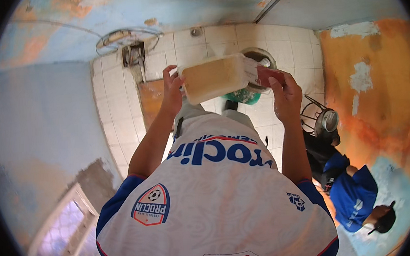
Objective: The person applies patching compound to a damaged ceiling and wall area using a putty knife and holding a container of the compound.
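Near twelve o'clock, above the pale tiled floor (117, 111), held a translucent, rectangular, tan-tinted plastic container (214, 79). At its nine o'clock end, pinched the rim with the left hand (171, 93), with fingers and thumb drawn in about the edge: a narrow, closed grip. At its three o'clock end, clasped a flat, dark-red and whitish piece (266, 74) in the right hand (286, 94), with the thumb pressed on top and the grip likewise closed. Could not tell the exact kind of piece, nor any contact between its whitish end and the container. Judged a tip or slip the likeliest mishap, from one-sided support at nine o'clock; risked spilling any loose contents toward the rounded green, white-flecked vessel (243, 96), below at five o'clock.
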A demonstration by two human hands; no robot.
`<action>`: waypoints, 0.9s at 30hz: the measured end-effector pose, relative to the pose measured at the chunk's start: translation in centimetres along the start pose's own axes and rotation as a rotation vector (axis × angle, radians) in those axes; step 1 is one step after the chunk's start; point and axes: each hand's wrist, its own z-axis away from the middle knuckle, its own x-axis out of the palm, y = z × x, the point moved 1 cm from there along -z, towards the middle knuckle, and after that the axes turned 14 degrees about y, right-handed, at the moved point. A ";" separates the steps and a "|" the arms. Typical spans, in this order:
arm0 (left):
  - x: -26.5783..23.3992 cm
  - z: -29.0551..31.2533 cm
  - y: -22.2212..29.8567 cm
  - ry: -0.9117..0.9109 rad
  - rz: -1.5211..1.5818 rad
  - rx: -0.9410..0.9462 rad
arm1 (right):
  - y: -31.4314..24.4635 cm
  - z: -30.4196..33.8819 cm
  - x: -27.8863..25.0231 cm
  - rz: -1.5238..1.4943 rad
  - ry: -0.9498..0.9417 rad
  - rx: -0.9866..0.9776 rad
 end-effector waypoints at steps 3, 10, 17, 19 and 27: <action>2.4 4.4 -1.9 0.073 0.112 -0.011 | -2.8 -1.1 -1.8 0.243 -0.403 -0.413; 6.4 11.7 -1.1 0.185 0.192 0.026 | -1.5 -1.9 2.1 0.437 -0.792 -0.816; 6.7 15.1 2.7 0.268 0.246 0.233 | -3.7 -0.2 4.1 0.534 -0.854 -0.831; 6.8 15.6 3.8 0.279 0.302 0.321 | -5.3 -0.4 4.4 0.488 -0.868 -0.822; 7.1 15.8 5.9 0.351 0.487 0.501 | -6.7 -1.3 5.3 0.270 -0.876 -0.846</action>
